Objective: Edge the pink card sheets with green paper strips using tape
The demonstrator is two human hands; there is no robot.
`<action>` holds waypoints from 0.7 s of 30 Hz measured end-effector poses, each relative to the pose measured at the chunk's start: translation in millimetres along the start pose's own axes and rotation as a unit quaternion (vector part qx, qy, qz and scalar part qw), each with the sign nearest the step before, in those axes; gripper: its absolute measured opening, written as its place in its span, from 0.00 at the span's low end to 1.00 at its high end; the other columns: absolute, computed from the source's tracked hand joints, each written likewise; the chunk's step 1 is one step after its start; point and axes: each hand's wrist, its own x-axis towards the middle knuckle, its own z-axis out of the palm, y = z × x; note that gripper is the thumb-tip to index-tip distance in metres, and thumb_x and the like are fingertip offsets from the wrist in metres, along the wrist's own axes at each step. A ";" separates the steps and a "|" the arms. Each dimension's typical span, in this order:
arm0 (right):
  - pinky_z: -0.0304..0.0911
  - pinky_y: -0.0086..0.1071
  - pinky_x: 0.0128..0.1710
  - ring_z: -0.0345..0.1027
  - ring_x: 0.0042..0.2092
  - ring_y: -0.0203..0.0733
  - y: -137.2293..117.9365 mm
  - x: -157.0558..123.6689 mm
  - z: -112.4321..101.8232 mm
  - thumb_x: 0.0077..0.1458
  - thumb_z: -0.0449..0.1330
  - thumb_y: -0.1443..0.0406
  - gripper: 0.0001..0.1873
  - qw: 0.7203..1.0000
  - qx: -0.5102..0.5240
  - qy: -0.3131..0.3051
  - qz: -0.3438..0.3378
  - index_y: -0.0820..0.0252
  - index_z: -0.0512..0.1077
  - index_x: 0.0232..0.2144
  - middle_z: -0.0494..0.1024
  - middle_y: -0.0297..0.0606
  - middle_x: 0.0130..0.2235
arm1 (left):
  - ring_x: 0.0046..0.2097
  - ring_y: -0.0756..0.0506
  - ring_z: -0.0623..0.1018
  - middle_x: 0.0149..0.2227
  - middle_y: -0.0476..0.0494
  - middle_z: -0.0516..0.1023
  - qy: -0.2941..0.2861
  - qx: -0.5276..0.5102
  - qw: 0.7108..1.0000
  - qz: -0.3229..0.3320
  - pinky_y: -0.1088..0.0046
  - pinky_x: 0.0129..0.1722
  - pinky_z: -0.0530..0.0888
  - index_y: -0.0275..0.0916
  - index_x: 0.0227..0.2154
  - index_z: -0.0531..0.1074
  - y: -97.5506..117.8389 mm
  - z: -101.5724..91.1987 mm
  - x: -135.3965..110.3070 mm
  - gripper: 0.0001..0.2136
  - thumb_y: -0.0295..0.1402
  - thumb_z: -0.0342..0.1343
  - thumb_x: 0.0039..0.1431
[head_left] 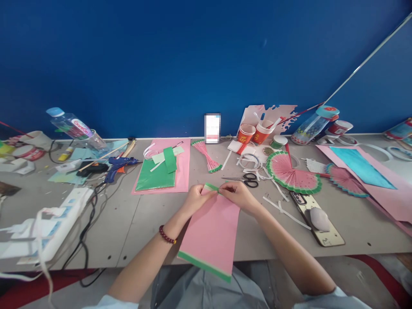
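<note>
A pink paper sheet (212,234) with a green strip along its far and near edges lies at the front of the table, its near end hanging over the edge. My left hand (200,198) pinches its far green edge near the middle. Close beside it, my right hand (234,195) pinches the same edge, the fingertips of both hands almost meeting. Just beyond the right hand are black-handled scissors (250,180). A pleated pink and green paper piece (207,156), pinched in at its middle, lies farther back.
A watermelon-patterned paper fan (291,174) and a phone (318,221) lie to the right. Green paper (156,180) rests on pink paper at left, near a blue glue gun (117,167) and a white power strip (69,219). Red paper cups (247,134) stand by the blue wall.
</note>
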 end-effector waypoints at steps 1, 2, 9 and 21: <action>0.54 0.27 0.26 0.60 0.26 0.34 0.4 0.0 0.1 0.50 0.56 0.60 0.12 1.000 0.001 0.000 -0.001 0.62 0.75 0.27 0.73 0.35 0.26 | 0.23 0.54 0.60 0.19 0.55 0.60 0.000 -0.006 1.000 -0.001 0.79 0.21 0.56 0.35 0.18 0.64 0.7 -0.2 -0.1 0.20 0.47 0.62 0.40; 0.54 0.27 0.26 0.60 0.26 0.34 0.9 0.1 0.3 0.50 0.56 0.60 0.12 1.000 0.002 -0.001 -0.002 0.62 0.75 0.27 0.73 0.35 0.26 | 0.23 0.54 0.60 0.19 0.55 0.60 -0.001 -0.011 1.000 -0.002 0.79 0.21 0.57 0.34 0.18 0.64 1.4 -0.4 -0.1 0.20 0.47 0.62 0.40; 0.53 0.27 0.25 0.60 0.26 0.33 0.6 -0.1 0.6 0.50 0.56 0.59 0.13 1.000 0.004 -0.004 -0.003 0.62 0.75 0.26 0.73 0.34 0.25 | 0.24 0.54 0.61 0.19 0.54 0.62 -0.001 -0.013 1.000 0.000 0.79 0.22 0.58 0.34 0.20 0.66 5.3 -0.9 -0.2 0.18 0.45 0.62 0.40; 0.53 0.27 0.25 0.59 0.26 0.33 1.3 -0.4 0.5 0.50 0.56 0.58 0.13 1.000 0.006 -0.001 0.002 0.62 0.75 0.27 0.72 0.34 0.25 | 0.21 0.56 0.56 0.17 0.56 0.55 0.002 -0.020 1.000 -0.018 0.79 0.20 0.52 0.36 0.16 0.59 7.4 -0.3 -1.8 0.22 0.48 0.62 0.40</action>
